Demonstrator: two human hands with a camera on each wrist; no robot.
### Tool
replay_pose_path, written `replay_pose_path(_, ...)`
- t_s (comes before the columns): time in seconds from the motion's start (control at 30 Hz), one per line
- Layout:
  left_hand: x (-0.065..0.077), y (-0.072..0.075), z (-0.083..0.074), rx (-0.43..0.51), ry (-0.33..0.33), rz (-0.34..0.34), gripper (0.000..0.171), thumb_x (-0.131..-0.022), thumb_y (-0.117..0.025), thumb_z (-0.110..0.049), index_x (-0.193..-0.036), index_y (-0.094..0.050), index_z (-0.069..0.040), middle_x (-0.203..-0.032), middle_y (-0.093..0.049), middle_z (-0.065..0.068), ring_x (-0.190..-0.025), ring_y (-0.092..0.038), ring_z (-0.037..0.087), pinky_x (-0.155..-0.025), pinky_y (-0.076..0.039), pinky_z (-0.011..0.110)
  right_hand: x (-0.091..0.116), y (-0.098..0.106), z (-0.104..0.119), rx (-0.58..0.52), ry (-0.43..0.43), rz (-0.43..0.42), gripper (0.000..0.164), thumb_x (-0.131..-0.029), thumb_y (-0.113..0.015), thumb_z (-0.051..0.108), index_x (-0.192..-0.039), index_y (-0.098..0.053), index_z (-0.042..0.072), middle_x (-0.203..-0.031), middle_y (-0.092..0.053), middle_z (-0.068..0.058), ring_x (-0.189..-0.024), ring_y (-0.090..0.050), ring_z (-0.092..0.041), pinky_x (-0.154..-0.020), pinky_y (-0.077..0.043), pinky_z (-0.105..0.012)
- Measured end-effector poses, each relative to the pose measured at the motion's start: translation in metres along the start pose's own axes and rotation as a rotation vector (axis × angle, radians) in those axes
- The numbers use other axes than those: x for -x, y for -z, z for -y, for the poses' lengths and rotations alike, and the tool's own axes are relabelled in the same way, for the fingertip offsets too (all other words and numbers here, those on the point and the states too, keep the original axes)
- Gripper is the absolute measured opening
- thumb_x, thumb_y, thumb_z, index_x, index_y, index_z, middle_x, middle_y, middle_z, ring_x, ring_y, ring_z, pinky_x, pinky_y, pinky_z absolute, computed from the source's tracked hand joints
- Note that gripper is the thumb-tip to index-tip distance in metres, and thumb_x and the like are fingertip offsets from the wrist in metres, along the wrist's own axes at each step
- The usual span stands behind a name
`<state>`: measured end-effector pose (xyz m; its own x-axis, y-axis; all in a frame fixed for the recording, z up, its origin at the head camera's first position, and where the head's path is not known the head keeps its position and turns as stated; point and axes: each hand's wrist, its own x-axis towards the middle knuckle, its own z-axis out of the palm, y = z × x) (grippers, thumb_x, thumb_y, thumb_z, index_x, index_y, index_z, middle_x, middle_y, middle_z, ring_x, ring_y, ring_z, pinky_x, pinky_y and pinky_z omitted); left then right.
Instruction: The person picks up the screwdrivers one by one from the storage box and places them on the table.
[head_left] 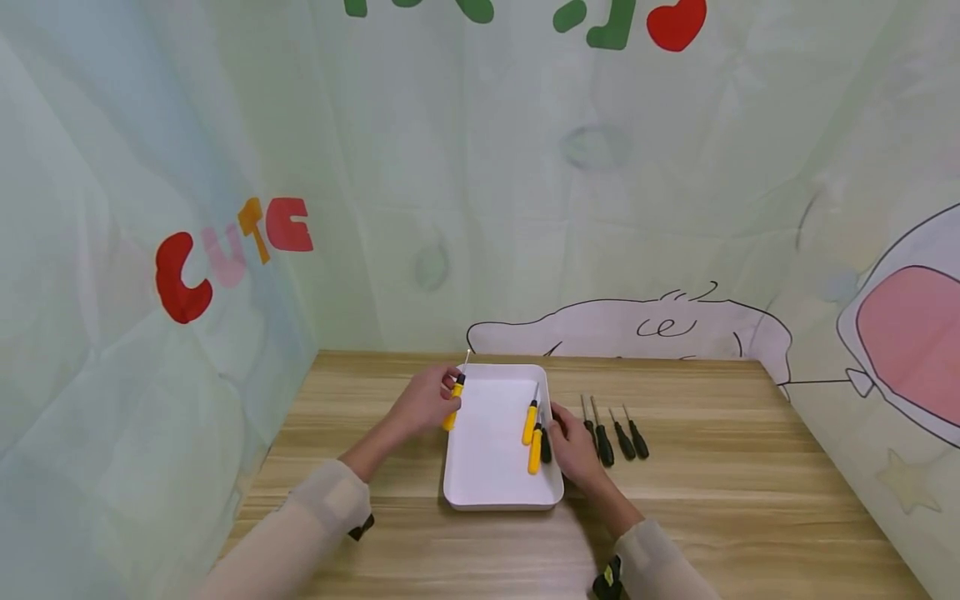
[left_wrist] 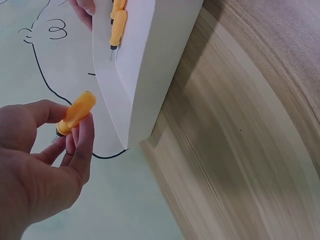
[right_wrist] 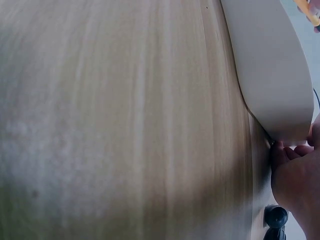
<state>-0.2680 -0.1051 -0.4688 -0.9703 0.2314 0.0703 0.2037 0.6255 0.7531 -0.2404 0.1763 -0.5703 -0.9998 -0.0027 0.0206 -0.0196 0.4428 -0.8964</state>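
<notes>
My left hand (head_left: 429, 398) pinches a screwdriver with a yellow handle (left_wrist: 79, 111) between thumb and fingers. It is held over the left rim of a white tray (head_left: 487, 492), its shaft pointing up and away in the head view. With my right hand (head_left: 576, 446) I grip the tray's right wall; in the right wrist view the fingers meet the tray's outer side. Inside the tray, near that wall, lie a yellow screwdriver (head_left: 530, 422), another yellow screwdriver (head_left: 536, 450) and a black screwdriver (head_left: 546, 448), partly covered.
Several black-handled screwdrivers (head_left: 628, 440) lie in a row on the wooden table (head_left: 712, 483), to the right of my right hand. Printed cloth walls (head_left: 375, 275) stand behind the table and at both sides.
</notes>
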Motion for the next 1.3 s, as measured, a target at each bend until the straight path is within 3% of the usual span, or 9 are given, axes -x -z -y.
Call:
replay_pose_path(0.2, 0.003, 0.003, 0.008, 0.006, 0.029, -0.013, 0.038, -0.090, -0.071, 0.001, -0.127, -0.064, 0.008, -0.106, -0.066, 0.014, -0.097, -0.066, 0.027, -0.089, -0.061, 0.041, 0.000, 0.000, 0.000, -0.009, 0.009, 0.001, 0.049, -0.112, -0.048, 0.016, -0.158, -0.046, -0.001, -0.156, -0.053, -0.020, -0.142, -0.052, -0.036, -0.117, -0.042, -0.056)
replay_pose_path(0.63, 0.005, 0.008, 0.029, -0.023, 0.008, -0.055, 0.039, -0.083, -0.069, 0.002, -0.121, -0.066, 0.010, -0.102, -0.068, 0.017, -0.094, -0.067, 0.030, -0.086, -0.060, 0.043, 0.001, -0.001, 0.002, -0.002, 0.002, -0.002, 0.049, -0.112, -0.048, 0.016, -0.158, -0.046, -0.001, -0.156, -0.053, -0.020, -0.142, -0.052, -0.036, -0.117, -0.042, -0.056)
replay_pose_path(0.97, 0.007, 0.006, 0.041, -0.028, 0.078, -0.031, 0.039, -0.086, -0.071, 0.002, -0.123, -0.065, 0.012, -0.103, -0.066, 0.017, -0.093, -0.066, 0.029, -0.084, -0.060, 0.040, 0.003, 0.000, 0.003, 0.001, 0.001, 0.002, 0.050, -0.112, -0.047, 0.016, -0.159, -0.045, -0.001, -0.156, -0.053, -0.021, -0.141, -0.053, -0.037, -0.117, -0.042, -0.056)
replay_pose_path(1.3, 0.009, 0.002, 0.052, -0.130, 0.137, -0.021, 0.036, -0.086, -0.072, -0.002, -0.118, -0.065, 0.012, -0.100, -0.064, 0.016, -0.090, -0.061, 0.029, -0.085, -0.057, 0.042, 0.001, 0.000, 0.002, -0.001, 0.009, -0.003, 0.049, -0.112, -0.048, 0.016, -0.158, -0.045, -0.001, -0.156, -0.053, -0.020, -0.142, -0.053, -0.036, -0.117, -0.042, -0.056)
